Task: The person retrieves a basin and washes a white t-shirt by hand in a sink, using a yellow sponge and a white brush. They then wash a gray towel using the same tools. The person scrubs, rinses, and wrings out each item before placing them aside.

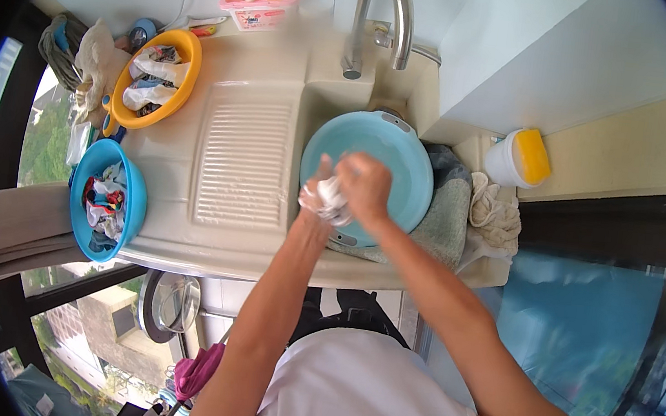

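Note:
A small, wet-looking white cloth [334, 199] is bunched between my two hands, over the near left part of a light blue basin [418, 187] with water in it. My left hand [315, 184] has the cloth wrapped about its palm, and most of its fingers are hidden. Pressed against the cloth from the right, my right hand [366, 184] is curled into a fist and blurred by motion. The basin sits in the sink, below a curved metal faucet [405, 19].
Left of the sink is a ribbed washboard [244, 164]. A yellow basin [195, 63] and a blue basin [138, 198] hold clothes. A grey towel [445, 221] drapes over the sink's right side, near a white tub [502, 159] with a yellow sponge [531, 157]. Soap bars rest on a pink-lidded box [259, 18].

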The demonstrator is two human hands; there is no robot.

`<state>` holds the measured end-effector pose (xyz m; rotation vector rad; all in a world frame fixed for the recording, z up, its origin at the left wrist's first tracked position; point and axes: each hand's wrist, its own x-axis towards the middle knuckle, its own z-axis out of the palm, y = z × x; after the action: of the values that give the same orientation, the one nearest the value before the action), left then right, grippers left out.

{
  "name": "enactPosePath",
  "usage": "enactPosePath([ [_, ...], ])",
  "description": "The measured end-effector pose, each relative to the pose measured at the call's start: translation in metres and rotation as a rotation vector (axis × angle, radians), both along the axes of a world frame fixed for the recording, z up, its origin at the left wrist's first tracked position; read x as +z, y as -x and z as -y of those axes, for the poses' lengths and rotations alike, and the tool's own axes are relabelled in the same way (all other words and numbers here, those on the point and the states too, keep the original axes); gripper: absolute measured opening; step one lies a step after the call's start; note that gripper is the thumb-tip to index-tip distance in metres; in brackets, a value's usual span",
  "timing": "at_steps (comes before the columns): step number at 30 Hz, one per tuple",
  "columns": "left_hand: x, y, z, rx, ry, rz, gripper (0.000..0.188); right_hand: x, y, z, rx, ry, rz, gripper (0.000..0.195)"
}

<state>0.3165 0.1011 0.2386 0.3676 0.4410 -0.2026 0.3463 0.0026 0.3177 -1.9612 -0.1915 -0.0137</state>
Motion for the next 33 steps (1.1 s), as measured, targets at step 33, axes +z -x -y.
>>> enactPosePath([
  [33,0.06,-0.019,-0.008,-0.222,-0.13,-0.134,0.049,-0.044,-0.037,0.074,-0.079,-0.159,-0.253,0.032],
])
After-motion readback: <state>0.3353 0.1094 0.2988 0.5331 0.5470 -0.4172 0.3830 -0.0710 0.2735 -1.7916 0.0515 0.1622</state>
